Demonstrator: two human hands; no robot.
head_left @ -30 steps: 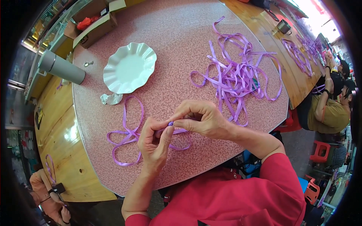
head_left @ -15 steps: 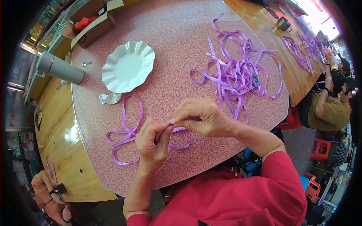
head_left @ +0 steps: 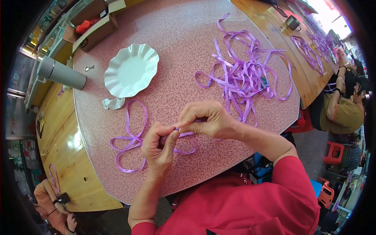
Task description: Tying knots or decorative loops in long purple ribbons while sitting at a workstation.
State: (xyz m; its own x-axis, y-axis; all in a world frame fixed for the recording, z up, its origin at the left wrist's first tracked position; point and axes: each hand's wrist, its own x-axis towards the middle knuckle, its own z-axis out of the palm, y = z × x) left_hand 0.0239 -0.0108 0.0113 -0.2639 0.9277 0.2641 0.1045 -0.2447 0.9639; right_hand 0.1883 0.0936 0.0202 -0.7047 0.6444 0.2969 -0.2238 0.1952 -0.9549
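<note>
My left hand (head_left: pixel 159 149) and my right hand (head_left: pixel 209 120) meet over the near middle of the table, fingertips almost touching. Both are closed in a pinch on a purple lanyard, a small darker bit of which shows between the fingertips; the fingers hide most of it. Under and beside my left hand, a group of looped purple lanyards (head_left: pixel 135 138) lies on the tabletop, some loops passing behind the hand. Beyond my right hand spreads a large tangled pile of purple lanyards (head_left: pixel 239 78).
The pink speckled table (head_left: pixel 180 51) holds a white scalloped plate (head_left: pixel 131 70), crumpled white paper (head_left: pixel 113 103) and a small metal clip (head_left: pixel 89 68). A grey bottle (head_left: pixel 66 74) and a cardboard box (head_left: pixel 94 35) stand left. Seated people (head_left: pixel 342 105) work at both sides; a metal mug (head_left: pixel 292 22) stands far right.
Both hands keep the same pinch, with only slight finger movement. The whole view has shifted a little; the things on the table lie as before.
</note>
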